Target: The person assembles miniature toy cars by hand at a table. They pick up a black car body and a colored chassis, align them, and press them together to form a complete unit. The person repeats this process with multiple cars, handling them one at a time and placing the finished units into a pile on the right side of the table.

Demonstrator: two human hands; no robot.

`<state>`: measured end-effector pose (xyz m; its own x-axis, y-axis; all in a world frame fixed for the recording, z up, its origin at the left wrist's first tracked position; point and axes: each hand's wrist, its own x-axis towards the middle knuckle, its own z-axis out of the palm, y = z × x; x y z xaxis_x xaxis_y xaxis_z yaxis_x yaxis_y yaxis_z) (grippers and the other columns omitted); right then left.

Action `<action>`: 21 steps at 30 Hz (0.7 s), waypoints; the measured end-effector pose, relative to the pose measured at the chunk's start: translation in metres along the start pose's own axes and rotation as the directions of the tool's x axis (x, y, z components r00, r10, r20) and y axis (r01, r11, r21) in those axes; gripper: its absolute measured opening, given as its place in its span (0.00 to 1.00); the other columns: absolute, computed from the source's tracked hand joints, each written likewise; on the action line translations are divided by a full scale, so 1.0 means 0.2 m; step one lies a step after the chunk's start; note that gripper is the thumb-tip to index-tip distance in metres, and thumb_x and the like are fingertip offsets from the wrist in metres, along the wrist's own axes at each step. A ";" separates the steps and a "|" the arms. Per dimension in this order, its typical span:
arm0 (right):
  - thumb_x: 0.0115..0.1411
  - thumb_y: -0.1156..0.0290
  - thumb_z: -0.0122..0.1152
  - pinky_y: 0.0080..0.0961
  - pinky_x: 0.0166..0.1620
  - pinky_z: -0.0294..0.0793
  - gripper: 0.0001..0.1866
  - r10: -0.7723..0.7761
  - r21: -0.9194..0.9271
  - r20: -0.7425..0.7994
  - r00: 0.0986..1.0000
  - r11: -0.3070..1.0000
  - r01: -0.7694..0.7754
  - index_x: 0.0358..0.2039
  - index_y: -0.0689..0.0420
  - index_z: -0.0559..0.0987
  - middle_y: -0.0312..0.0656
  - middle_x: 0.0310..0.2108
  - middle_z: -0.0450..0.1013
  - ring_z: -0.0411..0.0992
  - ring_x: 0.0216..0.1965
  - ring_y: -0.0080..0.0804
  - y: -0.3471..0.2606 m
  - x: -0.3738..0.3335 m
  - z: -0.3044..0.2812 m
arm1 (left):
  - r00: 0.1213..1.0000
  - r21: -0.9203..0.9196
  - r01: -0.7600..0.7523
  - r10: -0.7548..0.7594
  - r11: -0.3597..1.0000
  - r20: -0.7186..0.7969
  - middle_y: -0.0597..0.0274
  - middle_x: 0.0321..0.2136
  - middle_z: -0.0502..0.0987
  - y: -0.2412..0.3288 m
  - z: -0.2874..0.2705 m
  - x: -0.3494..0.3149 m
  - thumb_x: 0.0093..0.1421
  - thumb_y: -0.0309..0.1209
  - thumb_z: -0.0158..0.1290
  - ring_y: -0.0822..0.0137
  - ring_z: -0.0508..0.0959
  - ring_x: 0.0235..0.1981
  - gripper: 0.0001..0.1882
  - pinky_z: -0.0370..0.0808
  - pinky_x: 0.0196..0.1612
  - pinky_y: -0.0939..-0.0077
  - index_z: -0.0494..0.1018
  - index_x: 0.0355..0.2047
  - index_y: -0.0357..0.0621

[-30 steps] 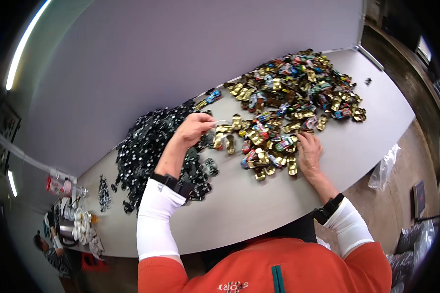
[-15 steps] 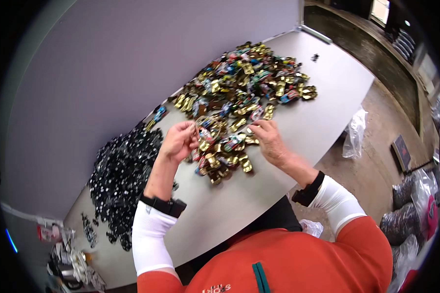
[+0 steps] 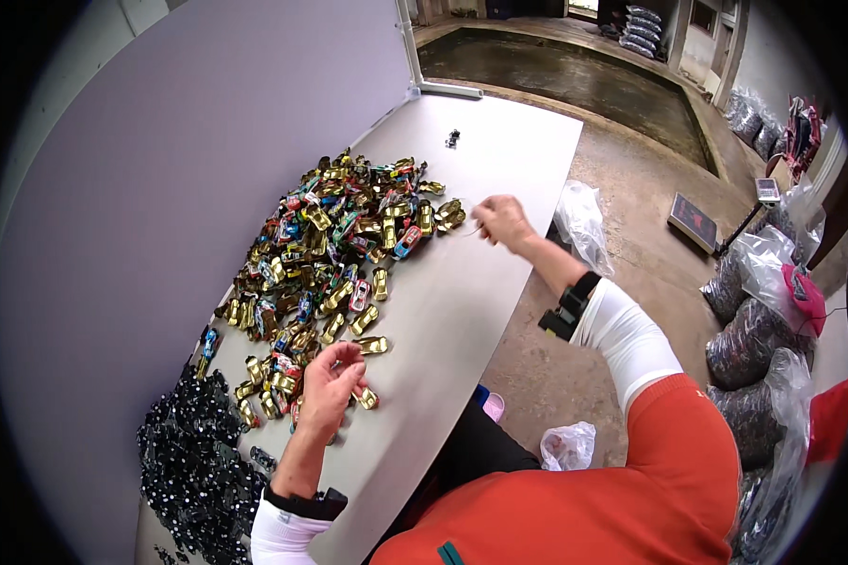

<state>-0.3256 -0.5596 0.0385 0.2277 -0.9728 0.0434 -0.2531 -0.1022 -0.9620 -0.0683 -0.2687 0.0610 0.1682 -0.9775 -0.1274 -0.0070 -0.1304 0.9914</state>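
Note:
Gold-and-coloured toy cars (image 3: 318, 217) lie in a large pile along the table's left side. Low over the near end of this pile is my left hand (image 3: 326, 389), its fingers loosely curled with the thumb apart. Beside its fingertips sits a gold toy car (image 3: 368, 399); I see nothing held between them. Farther off, my right hand (image 3: 505, 224) is above the table's right part, just right of the pile. Its fingers are pinched together, slightly blurred. A thin, pale loop or strand shows at the fingertips, too faint to name.
A heap of small black parts (image 3: 198, 461) fills the near left of the table (image 3: 433, 320). A little black cluster (image 3: 453, 139) lies at its far end. A purple-grey panel (image 3: 188, 160) borders the left. On the floor are a platform scale (image 3: 693, 223) and filled plastic bags (image 3: 746, 341).
My view has turned to the right. The hands have moved apart: my right hand has gone outward beyond the car pile, while my left has loosened its pinch at the near end.

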 end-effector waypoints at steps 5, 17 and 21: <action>0.56 0.84 0.49 0.30 0.13 0.73 0.06 0.297 -0.319 -0.271 0.916 0.870 -0.376 0.34 0.68 0.73 0.48 0.18 0.73 0.74 0.16 0.35 0.25 0.45 -0.31 | 0.971 -0.043 0.186 -0.191 0.982 -0.148 0.61 0.29 0.75 -0.12 -0.20 -0.21 0.56 0.22 0.53 0.74 0.75 0.23 0.09 0.72 0.23 0.84 0.71 0.38 0.33; 0.59 0.75 0.49 0.30 0.20 0.78 0.09 0.508 0.333 -0.267 0.819 0.846 -0.416 0.36 0.68 0.73 0.53 0.26 0.75 0.75 0.22 0.40 0.35 0.84 -0.16 | 0.904 -0.174 0.178 -0.230 0.969 -0.360 0.57 0.27 0.75 -0.20 -0.34 -0.47 0.56 0.21 0.53 0.72 0.73 0.21 0.07 0.70 0.22 0.82 0.71 0.35 0.32; 0.59 0.75 0.50 0.25 0.17 0.70 0.10 0.374 0.109 -0.169 0.912 0.927 -0.360 0.39 0.66 0.71 0.47 0.28 0.73 0.74 0.20 0.32 0.42 0.67 -0.16 | 0.907 -0.137 0.110 -0.156 0.984 -0.392 0.57 0.26 0.76 -0.15 -0.35 -0.53 0.56 0.23 0.53 0.73 0.73 0.21 0.07 0.69 0.22 0.84 0.71 0.35 0.31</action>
<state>-0.3460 -0.7058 -0.0280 -0.0456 -0.9605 -0.2747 -0.2142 0.2780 -0.9364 -0.0172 -0.1487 0.0464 0.5401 -0.8008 -0.2591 0.1468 -0.2135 0.9659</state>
